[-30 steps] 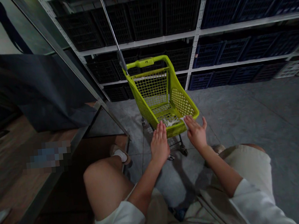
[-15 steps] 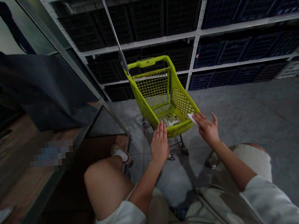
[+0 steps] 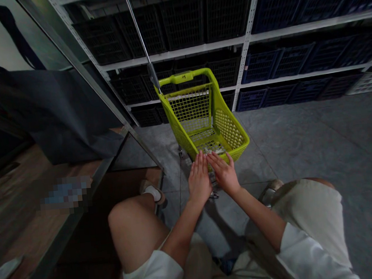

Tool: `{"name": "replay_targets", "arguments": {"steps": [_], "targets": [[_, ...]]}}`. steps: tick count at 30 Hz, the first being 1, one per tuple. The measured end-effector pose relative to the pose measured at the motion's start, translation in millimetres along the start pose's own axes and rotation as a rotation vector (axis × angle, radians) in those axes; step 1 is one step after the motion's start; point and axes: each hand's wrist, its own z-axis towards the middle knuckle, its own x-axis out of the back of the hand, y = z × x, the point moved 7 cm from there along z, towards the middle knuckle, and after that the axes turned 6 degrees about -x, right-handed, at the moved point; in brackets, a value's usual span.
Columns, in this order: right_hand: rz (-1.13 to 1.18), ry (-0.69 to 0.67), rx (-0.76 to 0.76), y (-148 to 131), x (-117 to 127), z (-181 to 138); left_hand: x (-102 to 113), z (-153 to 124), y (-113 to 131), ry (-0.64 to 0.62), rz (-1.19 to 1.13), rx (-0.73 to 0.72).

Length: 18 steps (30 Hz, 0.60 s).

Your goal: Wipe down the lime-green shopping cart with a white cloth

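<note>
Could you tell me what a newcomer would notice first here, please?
A bright yellow-green shopping cart stands mid-floor in the dim room. The left hand and right hand lie flat, side by side, at its near rim. Dark crates fill the shelving behind.

Shopping cart (image 3: 227, 129): moulded yellow-green plastic, perforated mesh walls, smooth with a low sheen; handle (image 3: 183, 76) of the same plastic
Pole (image 3: 135, 29): bare metal, smooth, reflective
Shelf uprights (image 3: 245, 43): pale painted metal, punched, matt
Rack frame (image 3: 79, 70): grey metal, smooth, dull
Black crates (image 3: 182, 22) and blue crates (image 3: 278, 1): lattice plastic, matt
Floor (image 3: 320, 145): grey tile, smooth, faintly glossy
Shelf board (image 3: 30, 188): brown wood-grain surface, satin
Bag (image 3: 50, 112): dark cloth, matt
Shorts (image 3: 310, 215): beige woven cloth; sleeve (image 3: 152, 275): white cloth, matt
</note>
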Motion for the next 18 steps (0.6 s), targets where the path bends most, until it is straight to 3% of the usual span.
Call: {"name": "replay_targets", "arguments": {"steps": [4,7,10,13,15,18], "targets": [[-0.107,0.008,0.058,59,22,-6,3,1,1,-0.009,0.013,-0.010],[-0.208,0.098,-0.033,120,47,-9,3,3,3,-0.021,0.022,-0.012],[-0.245,0.137,-0.127,151,59,-9,0,3,5,-0.034,0.016,-0.013],[-0.215,0.153,-0.225,130,51,-7,-2,3,6,-0.020,-0.001,-0.008],[-0.156,0.140,-0.244,91,37,-3,-3,2,5,0.000,-0.005,-0.006],[-0.036,0.063,-0.147,24,13,3,-6,0,3,0.020,-0.009,-0.005]]}}
